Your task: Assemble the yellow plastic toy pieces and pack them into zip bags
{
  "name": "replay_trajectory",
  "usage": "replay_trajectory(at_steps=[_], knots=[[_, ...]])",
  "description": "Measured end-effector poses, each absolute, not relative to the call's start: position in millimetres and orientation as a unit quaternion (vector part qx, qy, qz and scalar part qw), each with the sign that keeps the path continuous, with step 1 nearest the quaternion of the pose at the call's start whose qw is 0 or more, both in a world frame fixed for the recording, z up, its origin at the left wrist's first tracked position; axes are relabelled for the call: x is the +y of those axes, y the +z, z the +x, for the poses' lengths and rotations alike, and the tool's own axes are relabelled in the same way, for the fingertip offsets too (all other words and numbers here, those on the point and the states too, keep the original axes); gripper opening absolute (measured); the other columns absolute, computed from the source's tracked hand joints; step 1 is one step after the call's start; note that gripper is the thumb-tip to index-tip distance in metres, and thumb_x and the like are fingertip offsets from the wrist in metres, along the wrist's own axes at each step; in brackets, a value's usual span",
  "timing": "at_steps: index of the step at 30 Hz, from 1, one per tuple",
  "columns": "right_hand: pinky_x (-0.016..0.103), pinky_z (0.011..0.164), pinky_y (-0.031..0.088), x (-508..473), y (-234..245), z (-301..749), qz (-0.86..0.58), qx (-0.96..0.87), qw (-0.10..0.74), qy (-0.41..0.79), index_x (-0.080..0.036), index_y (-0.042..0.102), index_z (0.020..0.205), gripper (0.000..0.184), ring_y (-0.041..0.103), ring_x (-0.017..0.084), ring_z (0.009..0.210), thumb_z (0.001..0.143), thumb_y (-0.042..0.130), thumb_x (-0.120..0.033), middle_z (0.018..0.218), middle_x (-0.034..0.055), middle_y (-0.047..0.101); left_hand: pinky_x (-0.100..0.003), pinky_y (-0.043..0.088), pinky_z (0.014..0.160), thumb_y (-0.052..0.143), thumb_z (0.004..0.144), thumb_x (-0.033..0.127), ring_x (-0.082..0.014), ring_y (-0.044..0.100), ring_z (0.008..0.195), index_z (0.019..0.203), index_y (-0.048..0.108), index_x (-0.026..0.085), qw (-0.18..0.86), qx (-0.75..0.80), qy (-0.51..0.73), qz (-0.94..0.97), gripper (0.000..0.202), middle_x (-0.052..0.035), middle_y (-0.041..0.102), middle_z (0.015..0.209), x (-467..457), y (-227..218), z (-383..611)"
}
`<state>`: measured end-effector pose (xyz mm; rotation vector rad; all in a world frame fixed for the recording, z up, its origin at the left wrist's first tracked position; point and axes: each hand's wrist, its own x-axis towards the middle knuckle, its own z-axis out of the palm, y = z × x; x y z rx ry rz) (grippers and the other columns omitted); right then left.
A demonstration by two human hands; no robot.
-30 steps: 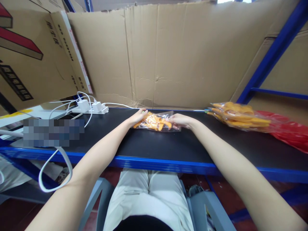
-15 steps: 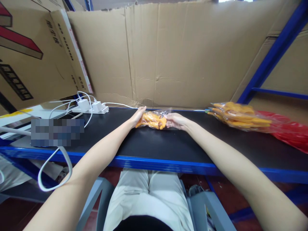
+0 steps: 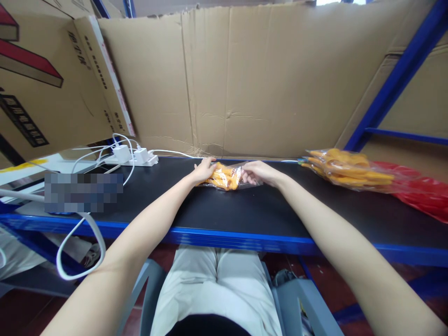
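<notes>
Left hand (image 3: pixel 203 171) of mine lies against the left end of a clear, shiny plastic bag (image 3: pixel 231 178) filled with orange pieces (image 3: pixel 221 176); whether its fingers are clamped there I cannot tell. With my right hand (image 3: pixel 258 172), fingers curled in, I grip the bag's loose transparent end, so the two hands are apart with the bag between them. It is at the far half of the flat black tabletop (image 3: pixel 227 212), near the tall brown cardboard panel (image 3: pixel 262 79). Farther right I have a stack of clear-bagged orange items (image 3: pixel 350 169) against a glossy red plastic bundle (image 3: pixel 425 192); well to my left is a white power strip (image 3: pixel 149 161)
</notes>
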<state>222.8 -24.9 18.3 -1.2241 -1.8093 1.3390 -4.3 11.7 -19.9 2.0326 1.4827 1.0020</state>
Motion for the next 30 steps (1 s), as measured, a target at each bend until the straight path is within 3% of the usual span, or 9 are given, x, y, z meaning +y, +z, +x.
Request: replay_trajectory(at_steps=[4,8,11,16,19,22,25,27,30], knots=[[0.022,0.053,0.044,-24.4,25.8,228.3,-0.380,-0.660,0.315,0.566,-0.012,0.060,0.074,0.037,0.058,0.011,0.057,0.086,0.034,-0.036,0.075,0.0103,0.068,-0.065,0.002,0.100,0.035,0.086,0.020,-0.0278,0.035,0.125,0.117,0.048,0.023,0.113,0.562,0.314,0.757,0.034,-0.0098,0.045,0.131,9.5,-16.4,-6.4],[0.025,0.065,0.045,-27.9,20.7,223.1,-0.374,-0.715,0.324,0.494,-0.013,0.063,0.079,0.031,0.059,0.012,0.067,0.073,0.058,-0.043,0.080,0.0078,0.067,-0.067,0.004,0.099,0.034,0.083,0.013,-0.0275,0.036,0.124,0.115,0.051,0.021,0.078,0.591,0.287,0.750,0.037,-0.0116,0.045,0.131,8.6,-14.1,-11.0],[0.026,0.070,0.044,-26.3,14.9,220.1,-0.407,-0.742,0.331,0.417,-0.014,0.063,0.070,0.022,0.058,0.012,0.068,0.063,0.067,-0.034,0.071,0.0039,0.065,-0.067,0.003,0.099,0.033,0.085,0.018,-0.0274,0.037,0.123,0.103,0.058,0.021,0.067,0.600,0.274,0.749,0.031,-0.0098,0.049,0.128,8.7,-11.9,-13.9],[0.029,0.072,0.042,-10.3,10.0,233.5,-0.514,-0.762,0.337,0.204,-0.015,0.061,0.063,0.013,0.057,0.016,0.073,0.067,0.059,-0.027,0.069,0.0029,0.064,-0.059,0.003,0.104,0.027,0.089,0.041,-0.0275,0.037,0.123,0.086,0.064,0.020,0.066,0.591,0.296,0.748,0.043,-0.0065,0.051,0.127,9.3,-8.0,-12.9],[0.037,0.080,0.039,-0.4,6.0,247.8,-0.602,-0.730,0.323,0.036,-0.018,0.063,0.070,0.013,0.056,0.020,0.085,0.072,0.054,-0.026,0.081,0.0045,0.064,-0.054,0.009,0.106,0.029,0.089,0.040,-0.0252,0.043,0.118,0.088,0.062,0.020,0.050,0.570,0.324,0.754,0.039,-0.0065,0.054,0.121,9.3,-8.2,-10.7],[0.042,0.086,0.036,6.3,2.2,260.6,-0.650,-0.684,0.328,-0.051,-0.018,0.062,0.085,0.017,0.052,0.025,0.100,0.076,0.052,-0.029,0.103,0.0101,0.060,-0.047,0.026,0.101,0.039,0.086,0.036,-0.0252,0.052,0.107,0.094,0.061,0.019,0.066,0.558,0.341,0.753,0.029,-0.0089,0.062,0.106,10.1,-10.1,-10.6],[0.042,0.082,0.038,9.4,1.1,266.9,-0.701,-0.634,0.325,-0.022,-0.015,0.058,0.095,0.032,0.049,0.029,0.103,0.076,0.054,-0.040,0.110,0.0168,0.055,-0.034,0.040,0.086,0.045,0.083,0.034,-0.0230,0.059,0.089,0.088,0.062,0.017,0.109,0.550,0.354,0.749,0.025,-0.0080,0.066,0.083,11.7,-10.9,-12.9],[0.037,0.076,0.040,9.1,1.4,265.7,-0.716,-0.619,0.314,0.074,-0.012,0.059,0.088,0.038,0.054,0.027,0.093,0.077,0.053,-0.048,0.101,0.0177,0.059,-0.029,0.043,0.077,0.044,0.083,0.035,-0.0204,0.061,0.077,0.086,0.062,0.016,0.145,0.542,0.367,0.742,0.026,-0.0053,0.065,0.067,12.6,-10.8,-14.1],[0.028,0.063,0.039,5.4,1.0,257.2,-0.679,-0.618,0.313,0.245,-0.012,0.058,0.073,0.035,0.056,0.018,0.070,0.081,0.050,-0.046,0.084,0.0133,0.064,-0.026,0.043,0.065,0.040,0.085,0.037,-0.0165,0.059,0.057,0.089,0.061,0.015,0.224,0.526,0.362,0.736,0.030,-0.0012,0.059,0.049,13.4,-11.7,-13.6]])
